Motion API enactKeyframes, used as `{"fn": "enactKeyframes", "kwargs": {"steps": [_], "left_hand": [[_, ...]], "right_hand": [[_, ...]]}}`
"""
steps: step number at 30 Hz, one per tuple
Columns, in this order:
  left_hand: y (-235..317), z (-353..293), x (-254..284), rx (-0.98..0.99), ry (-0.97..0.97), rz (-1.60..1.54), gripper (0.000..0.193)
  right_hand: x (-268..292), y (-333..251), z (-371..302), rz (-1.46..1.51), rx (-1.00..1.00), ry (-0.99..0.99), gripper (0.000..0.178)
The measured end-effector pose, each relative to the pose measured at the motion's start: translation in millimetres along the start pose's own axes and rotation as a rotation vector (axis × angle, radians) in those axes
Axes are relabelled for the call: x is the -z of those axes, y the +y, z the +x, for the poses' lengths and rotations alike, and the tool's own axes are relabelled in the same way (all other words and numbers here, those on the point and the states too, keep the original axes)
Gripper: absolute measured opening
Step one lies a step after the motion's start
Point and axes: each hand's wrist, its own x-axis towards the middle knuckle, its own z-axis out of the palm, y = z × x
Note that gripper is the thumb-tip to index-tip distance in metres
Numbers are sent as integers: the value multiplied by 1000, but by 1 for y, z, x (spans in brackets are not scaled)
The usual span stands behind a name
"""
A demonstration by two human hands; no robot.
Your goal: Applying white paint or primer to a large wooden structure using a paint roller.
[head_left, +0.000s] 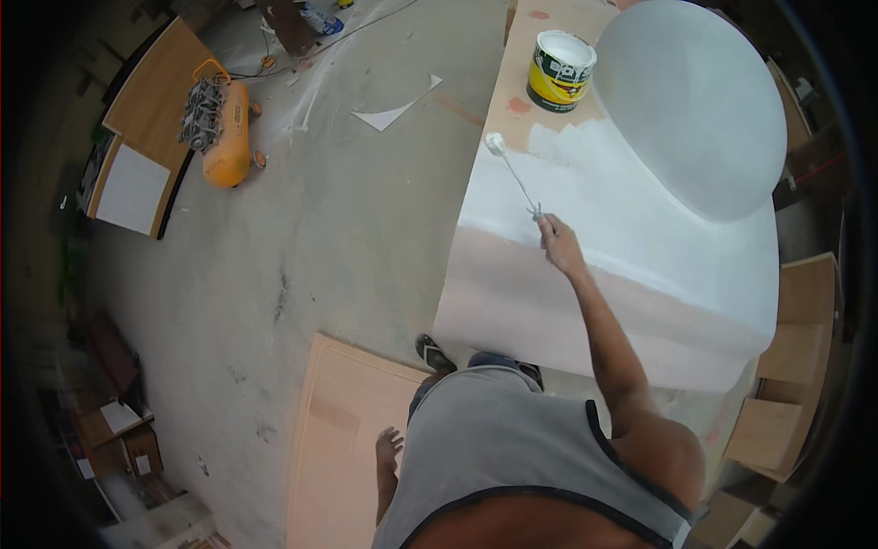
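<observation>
Right grip (561, 245) clasps a thin-rodded roller (495, 144); left grip (388, 448) hangs loosely parted; smooth oval dome (695, 105).

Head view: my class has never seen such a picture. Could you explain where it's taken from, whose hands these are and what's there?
There is no robot here. A person wears a wide fisheye camera on their head, looking down, so straight edges bend near the rim. The arms are the wearer's own. The right hand holds a thin tool with a white tip, perhaps a small paint roller. The left hand hangs low, apparently empty. In front is a large bench-like piece, partly white, partly pinkish. On it stands a tin, beside a big white dome. An orange compressor stands on the floor.
</observation>
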Motion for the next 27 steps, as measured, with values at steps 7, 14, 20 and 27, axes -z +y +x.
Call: {"fn": "enactKeyframes", "kwargs": {"steps": [7,14,20,27], "left_hand": [[180,123,157,-109,138,65,35],[396,191,103,-312,-201,431,47],[393,227,101,-38,-239,391,39],[419,318,109,-344,-497,908,44]], "right_hand": [[-104,-56,31,1413,-573,-272,30],[-103,-64,131,1338,-545,-79,27],[-121,-55,-29,1435,-706,-36,24],[-94,-110,-58,1307,-668,235,35]]}}
